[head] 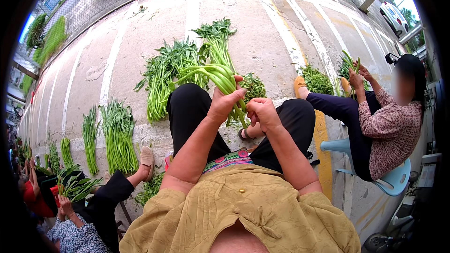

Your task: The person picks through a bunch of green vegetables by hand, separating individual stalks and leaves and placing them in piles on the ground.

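My left hand [225,102] is closed around a bundle of thick green vegetable stems [220,76], likely water spinach. The stems arch over toward the upper left, and their other ends hang below the hand between my knees. Close by on the right, my right hand [264,113] has its fingers curled and pinched against the lower part of the bundle. Whatever lies between those fingertips is hidden. Beyond my left knee, a pile of long leafy greens [160,88] lies on the concrete, with another bunch [218,44] beside it. Short leafy trimmings [254,87] are heaped past the hands.
To the right, a person [393,130] on a blue plastic stool [397,179] handles greens near a trimmings heap [316,80]. At lower left, another person [75,230] holds leafy stems [75,186]. Laid-out bunches [120,140] and more trimmings [151,189] lie left of me.
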### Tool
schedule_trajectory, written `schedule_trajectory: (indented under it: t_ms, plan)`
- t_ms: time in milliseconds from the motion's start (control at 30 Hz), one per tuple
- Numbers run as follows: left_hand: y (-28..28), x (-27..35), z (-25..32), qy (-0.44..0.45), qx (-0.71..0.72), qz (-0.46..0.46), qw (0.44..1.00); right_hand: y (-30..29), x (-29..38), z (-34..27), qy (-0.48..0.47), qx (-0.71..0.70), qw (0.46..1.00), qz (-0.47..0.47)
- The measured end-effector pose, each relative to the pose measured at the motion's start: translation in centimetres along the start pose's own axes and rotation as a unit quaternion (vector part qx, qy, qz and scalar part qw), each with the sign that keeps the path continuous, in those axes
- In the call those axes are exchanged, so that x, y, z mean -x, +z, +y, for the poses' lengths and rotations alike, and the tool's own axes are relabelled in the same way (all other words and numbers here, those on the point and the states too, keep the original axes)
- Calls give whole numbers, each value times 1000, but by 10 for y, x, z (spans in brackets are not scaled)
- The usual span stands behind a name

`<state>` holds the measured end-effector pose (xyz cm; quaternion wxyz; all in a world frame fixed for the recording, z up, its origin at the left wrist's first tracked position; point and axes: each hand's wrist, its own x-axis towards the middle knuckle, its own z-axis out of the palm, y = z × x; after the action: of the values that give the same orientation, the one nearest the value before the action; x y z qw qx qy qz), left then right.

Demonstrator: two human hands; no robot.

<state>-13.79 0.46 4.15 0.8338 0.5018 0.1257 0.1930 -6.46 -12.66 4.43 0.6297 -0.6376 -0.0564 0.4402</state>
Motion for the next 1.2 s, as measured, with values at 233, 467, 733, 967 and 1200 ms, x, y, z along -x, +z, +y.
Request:
schedule_trajectory:
  t_ms: [233, 467, 733, 967, 1200]
  plan:
    - [-1, 0, 4, 13, 10, 6, 1000, -6, -3, 14, 52, -111, 992, 31]
    - [-23, -8, 16, 24, 213, -2, 977, -40, -17, 53, 42, -99, 991, 84]
    - [-24, -8, 19, 11, 290, -53, 956, -57, -53, 29, -111, 148, 970, 157]
    - [-22, -5, 17, 15, 243, -56, 968, -19, -9, -12, -53, 36, 998, -25]
    - [-20, -6, 19, 11, 210, -65, 975, 4, 15, -18, 34, -88, 976, -195]
